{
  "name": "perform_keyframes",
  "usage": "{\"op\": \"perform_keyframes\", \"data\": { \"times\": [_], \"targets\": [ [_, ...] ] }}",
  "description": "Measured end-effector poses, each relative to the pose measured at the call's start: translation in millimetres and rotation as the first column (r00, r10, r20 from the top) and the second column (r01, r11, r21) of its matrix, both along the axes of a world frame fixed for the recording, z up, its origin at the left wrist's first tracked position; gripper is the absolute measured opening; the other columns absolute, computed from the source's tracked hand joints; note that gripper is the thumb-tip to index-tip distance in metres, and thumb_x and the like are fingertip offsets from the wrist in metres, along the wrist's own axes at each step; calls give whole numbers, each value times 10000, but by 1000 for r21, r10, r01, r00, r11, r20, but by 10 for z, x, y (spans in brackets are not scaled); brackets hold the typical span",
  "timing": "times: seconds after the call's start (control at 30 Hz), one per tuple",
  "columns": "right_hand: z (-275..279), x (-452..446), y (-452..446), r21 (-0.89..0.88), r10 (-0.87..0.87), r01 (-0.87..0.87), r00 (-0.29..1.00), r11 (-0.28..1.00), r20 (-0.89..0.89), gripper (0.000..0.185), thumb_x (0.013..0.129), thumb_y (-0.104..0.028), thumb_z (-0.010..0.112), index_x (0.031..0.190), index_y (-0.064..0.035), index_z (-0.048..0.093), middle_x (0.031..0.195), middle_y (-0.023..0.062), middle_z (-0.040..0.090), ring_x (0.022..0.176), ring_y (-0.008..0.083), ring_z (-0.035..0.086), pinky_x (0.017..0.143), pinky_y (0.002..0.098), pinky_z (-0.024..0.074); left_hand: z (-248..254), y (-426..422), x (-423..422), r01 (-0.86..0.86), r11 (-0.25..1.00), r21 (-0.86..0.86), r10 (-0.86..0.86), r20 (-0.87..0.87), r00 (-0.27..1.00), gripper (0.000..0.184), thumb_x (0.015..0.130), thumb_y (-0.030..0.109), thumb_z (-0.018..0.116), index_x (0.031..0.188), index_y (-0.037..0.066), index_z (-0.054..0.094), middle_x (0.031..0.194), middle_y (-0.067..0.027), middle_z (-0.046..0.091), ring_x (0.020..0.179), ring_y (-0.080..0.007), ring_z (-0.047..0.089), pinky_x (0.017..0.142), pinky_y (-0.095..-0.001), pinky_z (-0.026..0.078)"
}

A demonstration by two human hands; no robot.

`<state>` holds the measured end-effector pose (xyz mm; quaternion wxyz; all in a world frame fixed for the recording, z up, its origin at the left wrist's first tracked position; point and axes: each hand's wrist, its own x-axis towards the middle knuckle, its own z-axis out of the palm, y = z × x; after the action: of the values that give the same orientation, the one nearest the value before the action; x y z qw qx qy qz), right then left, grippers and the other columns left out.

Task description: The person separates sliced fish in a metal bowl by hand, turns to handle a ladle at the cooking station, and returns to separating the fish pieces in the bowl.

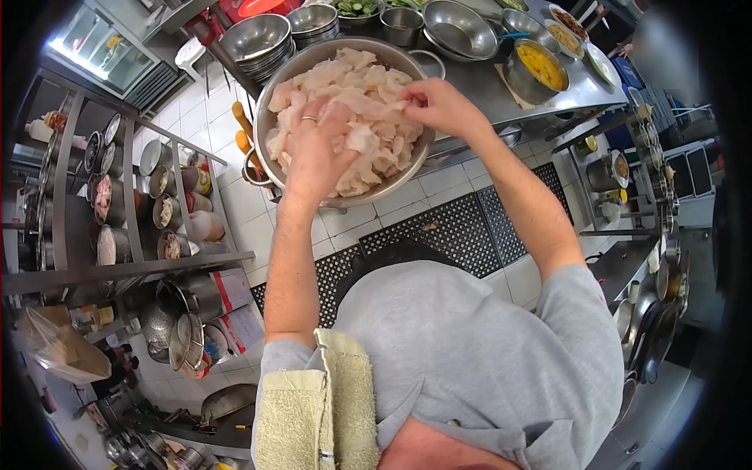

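A large round metal pot [432, 141] is heaped with pale, whitish-pink raw meat pieces [364, 78]; whether fish or chicken I cannot tell. My left hand [319, 145], with a ring on one finger, reaches into the heap. Its fingers and thumb curve around some of the meat, and the fingertips are partly hidden. At the right side of the pot, my right hand [446, 108] pinches the edge of a piece between thumb and fingers.
Stacked metal bowls [254, 39] stand behind the pot. A steel counter [580, 86] holds a pot of yellow food [540, 66] and several dishes. Shelves with metal containers [113, 243] are on the left. A perforated black mat [439, 235] covers part of the floor.
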<state>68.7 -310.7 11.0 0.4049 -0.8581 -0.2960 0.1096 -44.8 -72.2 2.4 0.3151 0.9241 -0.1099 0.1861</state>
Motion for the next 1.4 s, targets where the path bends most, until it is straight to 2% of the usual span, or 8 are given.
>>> {"op": "perform_keyframes", "data": {
  "times": [0.13,0.23,0.6,0.8,1.0,1.1,1.27,1.4],
  "targets": [
    [65,-132,141,113,-75,56,982,992,174,254,814,-110,651,1038,-1,696,722,71,650,672,134,629,613,306,489,-92,-95,-50,101,966,239,-106,8,994,286,686,39,759,968,21,715,1400,-210,506,1315,-442,422,1095,-513,391],
    [-58,-258,86,-179,189,-132,916,975,353,263,799,-69,640,1051,-38,709,896,139,697,806,351,661,717,429,530,-116,-40,-285,77,996,42,-76,-26,997,246,704,19,734,948,13,708,1336,-199,557,1285,-428,458,1087,-517,392],
    [-124,-561,200,-300,344,-245,873,922,344,113,820,-125,670,891,-46,708,951,129,675,901,350,661,784,450,537,-431,211,-582,-146,989,6,146,-93,985,291,791,29,743,1080,17,708,1256,-208,616,1175,-383,555,974,-421,503],
    [4,-237,34,7,-35,35,926,999,375,164,865,-82,681,1003,-3,721,944,149,678,864,348,665,755,402,532,-437,247,-661,-181,983,-33,179,-54,982,257,794,40,750,1049,38,714,1250,-183,622,1179,-381,547,986,-420,483],
    [-25,-96,-90,57,-3,-19,932,998,361,228,877,-92,680,1088,-9,711,1006,143,686,827,340,669,742,380,529,-491,327,-935,-306,942,-139,303,-40,952,217,816,43,741,1029,30,699,1206,-171,605,1163,-359,540,984,-425,468],
    [-9,-137,-17,50,-141,132,928,990,344,264,861,-175,686,1099,-65,712,1026,127,676,915,350,667,801,417,538,-564,308,-974,-449,868,-214,430,-128,894,163,828,99,769,938,7,691,983,-141,660,941,-297,614,865,-383,504],
    [-85,-185,72,-321,114,-4,939,947,326,305,839,-178,701,1141,-139,711,1069,111,670,969,324,666,855,438,549,-671,276,-987,-629,654,-420,456,-445,771,256,911,205,748,876,-37,675,749,-75,655,729,-130,586,686,-291,493],
    [-94,-25,-55,-210,205,-134,909,968,364,300,825,-166,728,1113,-82,719,1009,118,666,932,339,659,795,440,538,-925,335,-994,-597,631,-496,368,-486,793,283,958,248,700,888,-25,676,752,-32,629,727,-89,569,667,-261,484]
  ]
}}
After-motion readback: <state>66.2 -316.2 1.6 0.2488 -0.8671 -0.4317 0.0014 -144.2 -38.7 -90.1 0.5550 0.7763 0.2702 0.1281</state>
